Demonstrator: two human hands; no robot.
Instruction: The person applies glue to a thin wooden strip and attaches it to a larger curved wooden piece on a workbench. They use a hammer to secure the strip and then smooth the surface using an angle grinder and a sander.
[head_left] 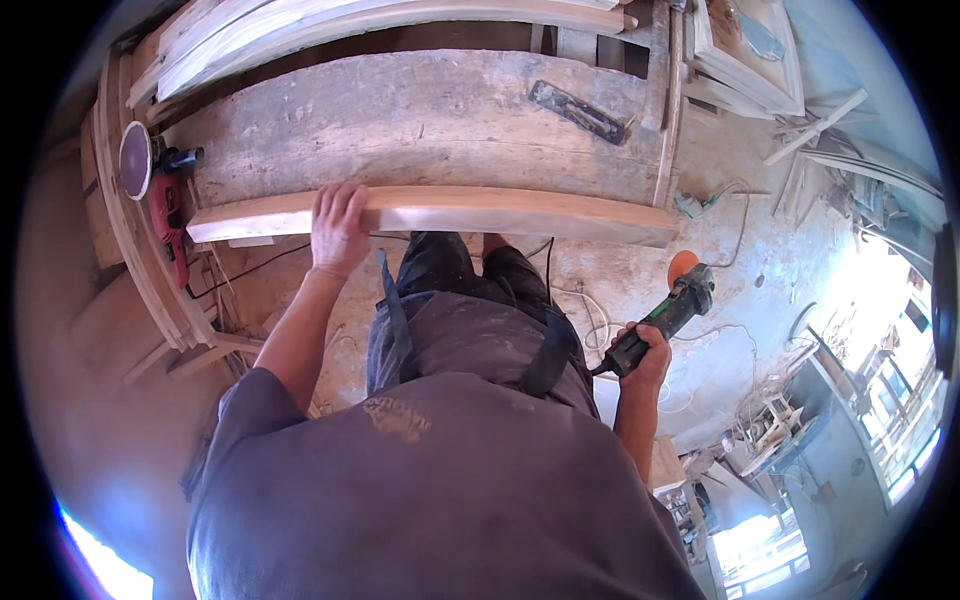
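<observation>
1. On the far left, a red sander (166,208) leans by some wood, with its round pad (135,160) at the top. No hand is on it.

2. Next comes the left hand (341,230). Its fingers are close together and bent over the long board, so it has hold of the wood. The thumb is hard to see, and I cannot tell how hard the hand presses.

3. The long board (480,212) lies across in front of the person's legs, along the near side of the old bench (420,120). Its left end is near the red sander. Behind the bench top is a pile of boards (330,30).

4. A flat dark tool (578,111) lies on the bench, toward the right. It is apart from the board and from both hands.

5. The right hand (648,355) is curled around the dark handle of a grinder (672,312). The fingers are closed on it. The orange disc (682,267) points up, near the board's right end but apart from it. I cannot tell if the disc is spinning.

6. So how far along is it? The board is in place, one hand has it, and the grinder is picked up. The front of the board looks pale and quite smooth, so some rubbing may be done. Any rubbing that is left must wait while the disc is off the wood. I cannot tell how much that is.
</observation>
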